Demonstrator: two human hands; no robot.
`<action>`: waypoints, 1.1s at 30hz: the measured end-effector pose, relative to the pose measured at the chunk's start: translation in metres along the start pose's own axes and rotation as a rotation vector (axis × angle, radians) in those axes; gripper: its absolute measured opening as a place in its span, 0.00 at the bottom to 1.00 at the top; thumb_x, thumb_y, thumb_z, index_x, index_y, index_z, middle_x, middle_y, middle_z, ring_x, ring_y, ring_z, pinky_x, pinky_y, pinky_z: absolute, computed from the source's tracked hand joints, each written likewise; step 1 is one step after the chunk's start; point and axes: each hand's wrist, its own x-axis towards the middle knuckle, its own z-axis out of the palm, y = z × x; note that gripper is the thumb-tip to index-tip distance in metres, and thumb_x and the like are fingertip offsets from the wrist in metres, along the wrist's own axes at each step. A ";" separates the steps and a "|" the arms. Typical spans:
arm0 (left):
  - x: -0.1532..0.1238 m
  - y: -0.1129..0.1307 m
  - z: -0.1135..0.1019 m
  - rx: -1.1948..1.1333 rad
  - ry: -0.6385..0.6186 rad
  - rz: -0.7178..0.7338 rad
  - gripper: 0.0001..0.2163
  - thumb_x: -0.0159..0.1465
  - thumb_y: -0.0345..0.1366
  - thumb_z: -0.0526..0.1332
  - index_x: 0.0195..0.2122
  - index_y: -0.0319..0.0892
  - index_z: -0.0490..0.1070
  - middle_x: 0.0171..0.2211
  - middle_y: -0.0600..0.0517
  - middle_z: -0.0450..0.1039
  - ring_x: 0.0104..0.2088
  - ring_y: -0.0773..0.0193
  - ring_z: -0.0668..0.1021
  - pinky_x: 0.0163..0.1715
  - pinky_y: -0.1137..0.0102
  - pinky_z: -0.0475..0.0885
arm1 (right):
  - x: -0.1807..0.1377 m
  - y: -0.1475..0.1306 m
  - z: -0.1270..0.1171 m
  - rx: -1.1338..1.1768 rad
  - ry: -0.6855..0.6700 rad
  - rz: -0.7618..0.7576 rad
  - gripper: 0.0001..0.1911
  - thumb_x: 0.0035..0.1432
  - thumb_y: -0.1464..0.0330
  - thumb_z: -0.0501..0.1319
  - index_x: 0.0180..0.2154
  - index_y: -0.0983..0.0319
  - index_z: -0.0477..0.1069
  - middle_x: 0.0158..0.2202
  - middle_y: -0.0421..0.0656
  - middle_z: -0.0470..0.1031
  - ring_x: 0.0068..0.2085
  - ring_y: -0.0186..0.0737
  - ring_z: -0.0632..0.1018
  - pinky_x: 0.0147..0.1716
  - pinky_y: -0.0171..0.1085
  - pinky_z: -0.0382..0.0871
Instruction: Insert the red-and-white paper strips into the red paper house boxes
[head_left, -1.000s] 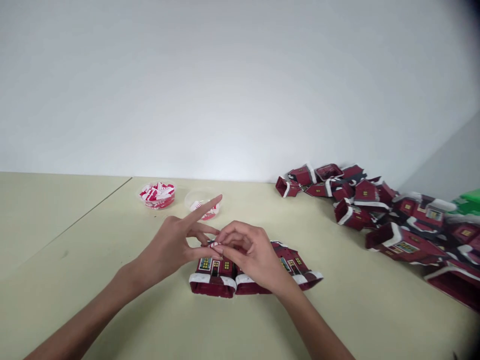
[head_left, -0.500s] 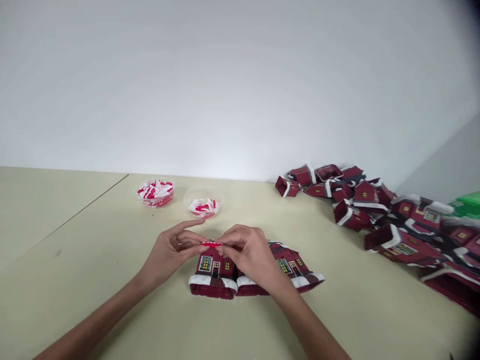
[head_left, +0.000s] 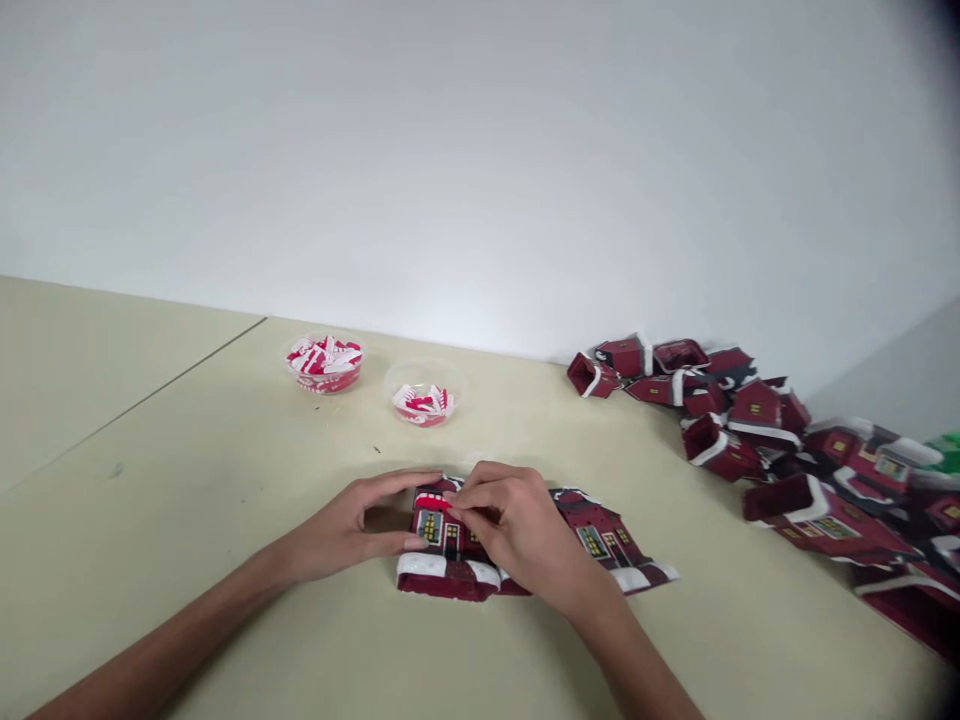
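Observation:
A flat dark-red paper house box (head_left: 450, 560) with yellow windows and white snow trim lies on the beige table in front of me. A second flat one (head_left: 607, 540) lies beside it to the right. My left hand (head_left: 360, 525) cups the box's left edge, thumb and fingers curved around it. My right hand (head_left: 510, 525) rests on top of the box, its fingertips pressing a small red sticker (head_left: 431, 502) onto the upper part. The fingers of both hands are bent and close together.
Two small clear tubs of red-and-white stickers (head_left: 325, 362) (head_left: 424, 393) stand farther back. A heap of folded red house boxes (head_left: 750, 420) spreads along the right side by the white wall. A green object (head_left: 946, 445) shows at the far right edge.
Both hands have dropped from holding the small sticker in the air down onto the box. The left index finger, earlier stretched out, has curled in. The view has tilted slightly.

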 end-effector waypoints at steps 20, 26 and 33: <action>0.002 -0.002 -0.001 0.076 0.017 0.056 0.29 0.61 0.45 0.70 0.63 0.59 0.66 0.66 0.56 0.64 0.67 0.53 0.67 0.68 0.56 0.62 | 0.003 -0.019 -0.017 -0.281 -0.306 0.030 0.12 0.60 0.81 0.55 0.26 0.65 0.63 0.36 0.41 0.66 0.31 0.31 0.67 0.34 0.35 0.61; 0.002 -0.002 -0.001 0.101 0.018 0.083 0.29 0.61 0.45 0.70 0.64 0.60 0.65 0.66 0.56 0.65 0.67 0.54 0.67 0.69 0.56 0.62 | -0.001 -0.025 -0.013 -0.250 -0.249 0.067 0.09 0.63 0.77 0.54 0.30 0.64 0.67 0.40 0.44 0.68 0.36 0.35 0.71 0.39 0.38 0.66; 0.001 -0.002 0.000 0.112 0.047 0.107 0.29 0.61 0.45 0.70 0.64 0.57 0.67 0.66 0.53 0.64 0.68 0.51 0.65 0.69 0.53 0.60 | -0.011 -0.029 -0.008 -0.318 -0.276 0.055 0.11 0.64 0.77 0.52 0.37 0.67 0.73 0.46 0.49 0.69 0.43 0.42 0.75 0.44 0.42 0.70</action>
